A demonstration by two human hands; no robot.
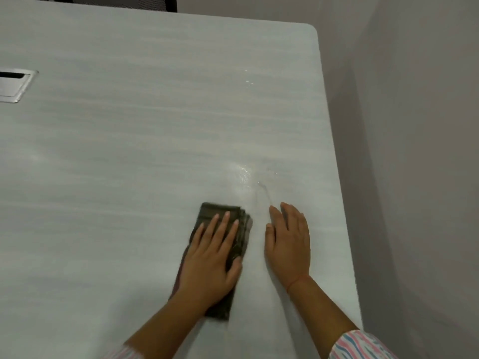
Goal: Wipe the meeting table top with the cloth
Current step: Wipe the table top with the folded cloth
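Note:
A folded dark green cloth [241,229] lies flat on the pale grey meeting table top [155,141], near its right end. My left hand [212,260] presses down on the cloth with straight, spread fingers and covers most of its middle. My right hand [289,242] rests flat on the bare table just to the right of the cloth, fingers straight and together, holding nothing. A wet shiny patch [245,174] glistens on the table just beyond both hands.
The table's right edge [337,161] and rounded far corner run close to a grey wall [414,151]. A metal cable hatch [15,85] is set into the table at the far left. A dark chair back [134,2] shows beyond the far edge.

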